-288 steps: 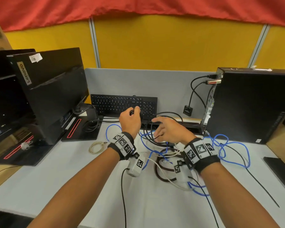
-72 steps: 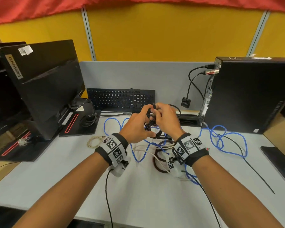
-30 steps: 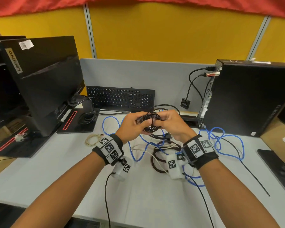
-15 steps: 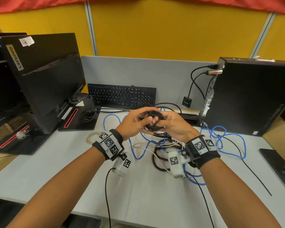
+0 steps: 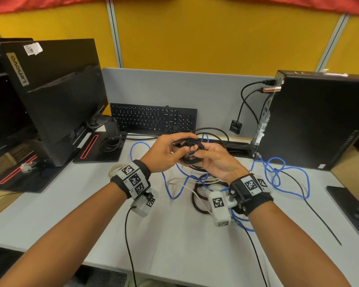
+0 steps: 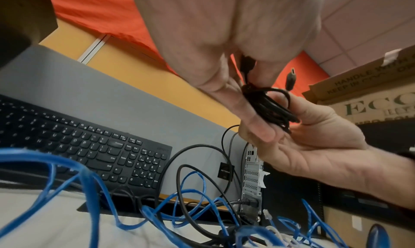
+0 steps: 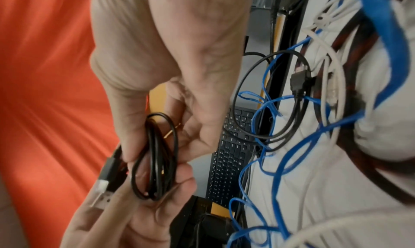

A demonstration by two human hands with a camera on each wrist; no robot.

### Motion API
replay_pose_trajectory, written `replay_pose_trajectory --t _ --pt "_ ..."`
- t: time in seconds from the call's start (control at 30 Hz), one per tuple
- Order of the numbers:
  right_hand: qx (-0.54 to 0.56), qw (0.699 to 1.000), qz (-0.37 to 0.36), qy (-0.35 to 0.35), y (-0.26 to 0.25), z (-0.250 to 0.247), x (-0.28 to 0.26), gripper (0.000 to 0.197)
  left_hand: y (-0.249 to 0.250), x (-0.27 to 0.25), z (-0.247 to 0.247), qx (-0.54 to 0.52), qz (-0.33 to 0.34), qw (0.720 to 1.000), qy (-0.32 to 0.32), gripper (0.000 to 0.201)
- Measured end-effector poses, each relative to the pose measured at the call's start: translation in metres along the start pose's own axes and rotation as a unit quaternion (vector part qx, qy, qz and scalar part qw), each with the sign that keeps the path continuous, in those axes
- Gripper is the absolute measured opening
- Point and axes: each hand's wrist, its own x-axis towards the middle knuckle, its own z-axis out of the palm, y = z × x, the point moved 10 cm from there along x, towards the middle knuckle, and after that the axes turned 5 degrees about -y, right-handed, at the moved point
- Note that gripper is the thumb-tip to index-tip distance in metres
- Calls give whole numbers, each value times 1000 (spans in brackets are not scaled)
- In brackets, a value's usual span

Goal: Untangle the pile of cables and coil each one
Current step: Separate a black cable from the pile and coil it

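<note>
- A black coil (image 5: 192,151) is held above the desk's (image 5: 174,235) middle, in front of the keyboard (image 5: 153,119).
- It is gripped by both the left hand (image 5: 164,154) and the right hand (image 5: 218,162).
- Its USB plug (image 7: 105,181) points leftward.
- Blue cable (image 5: 278,175) is sprawled beneath, toward the right edge.

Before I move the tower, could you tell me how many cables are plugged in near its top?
2: a black plug at the top corner of the tower, and a red-and-silver plug just below it. Lower ports may hold more, partly hidden.
</note>
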Motion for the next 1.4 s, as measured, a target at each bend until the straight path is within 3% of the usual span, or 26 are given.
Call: replay_pose_trajectory --t 0.1,0.2,0.33,0.4,0.5,0.63,0.73,0.87,0.93,1.0,1.07,1.2,1.4 --pt "-102 993 -22 60 -12 -8 0 28 -6 -1 -3 26 -13 1000 11 34" --pt "-225 951 -123 173 -43 -18 -9 34 -15 -4 -7 20 -35 998 50 34" --pt "-324 890 -250 204 -67 -5 -19 16 -18 -1 -8 6 -49 995 82 33" --pt "-321 882 -266 220 -69 -7 -22 10 -19 1 -7 -13 -58 995 85 31" --pt "-225 915 -247 228 -65 -18 -20 7 -21 1 -7 -79 -67 990 100 31" --pt "-59 949 -196 240 -51 -28 -17 16 -10 1 -7 -107 -15 987 116 32" --pt "34 970 -121 208 -34 -27 -9 21 11 -2 -12 109 60 983 133 33" --pt "108 979 -19 173 -8 -24 -1 28 16 -6 3 328 99 939 46 38" --pt "87 983 7 163 -1 -23 1 25 11 -8 4 361 79 929 23 38" --pt "16 985 12 170 0 -24 3 26 6 -9 -3 331 50 942 26 33" --pt "-76 980 3 186 -3 -24 5 29 -2 -10 -16 285 11 957 58 28" --pt "-187 963 21 192 -6 -21 7 37 -33 -19 -51 233 -103 960 113 19" --pt "-288 950 79 94 4 -3 8 33 -86 -69 -114 228 -255 928 147 9"
